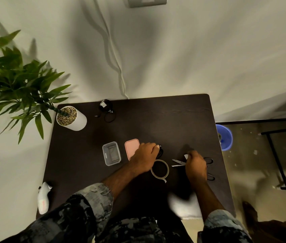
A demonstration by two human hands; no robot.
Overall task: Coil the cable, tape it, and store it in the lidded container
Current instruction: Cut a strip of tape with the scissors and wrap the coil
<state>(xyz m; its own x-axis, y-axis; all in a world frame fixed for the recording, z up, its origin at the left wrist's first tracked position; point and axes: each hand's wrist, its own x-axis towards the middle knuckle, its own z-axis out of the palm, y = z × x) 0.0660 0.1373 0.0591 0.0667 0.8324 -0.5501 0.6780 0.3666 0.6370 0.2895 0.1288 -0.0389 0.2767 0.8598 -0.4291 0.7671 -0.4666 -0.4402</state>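
Note:
On the dark table, my left hand presses down on a coiled black cable, which is mostly hidden under the fingers. A small white piece of tape is pinched in my right hand, which hovers over open scissors with black handles. The tape roll lies flat between my two hands. Left of my left hand lies the pink lid, and beside it stands the clear open container.
A potted plant in a white pot stands at the back left. Another black cable bundle lies at the back. A white device rests on the front left edge. A blue bucket sits on the floor at the right.

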